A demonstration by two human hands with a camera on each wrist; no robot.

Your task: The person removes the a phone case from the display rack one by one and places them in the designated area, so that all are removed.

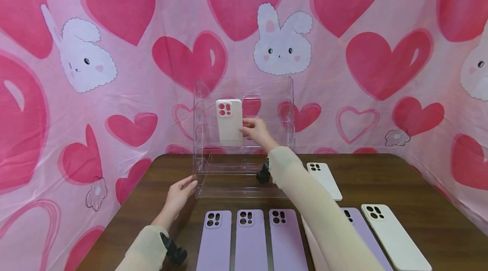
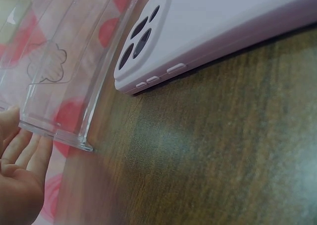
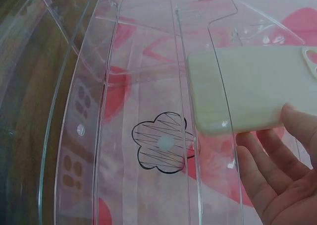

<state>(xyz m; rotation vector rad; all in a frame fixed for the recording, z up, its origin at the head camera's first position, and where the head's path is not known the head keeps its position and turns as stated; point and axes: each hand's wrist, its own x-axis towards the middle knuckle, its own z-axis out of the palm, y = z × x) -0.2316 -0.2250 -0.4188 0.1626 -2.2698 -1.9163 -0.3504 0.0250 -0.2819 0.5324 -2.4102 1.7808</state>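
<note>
My right hand (image 1: 259, 131) pinches a cream phone case (image 1: 230, 123) by its side edge, thumb on one face and fingers behind. The case stands upright, camera cutouts at the top, within a clear tiered display rack (image 1: 244, 192). In the right wrist view, the lower end of the cream case (image 3: 233, 91) lies at the clear strips of a tier; whether it rests on that tier I cannot tell. At the rack's left side wall (image 2: 54, 131), the fingertips of my left hand (image 1: 178, 199) touch the outside, fingers fairly straight.
Several lilac phone cases (image 1: 215, 241) lie in a row along the table's (image 1: 152, 190) front. Two cream cases show at the right, one farther back (image 1: 325, 180) and one nearer (image 1: 396, 237). My right sleeve covers part of the row. A pink heart-print cloth (image 1: 331, 67) hangs behind.
</note>
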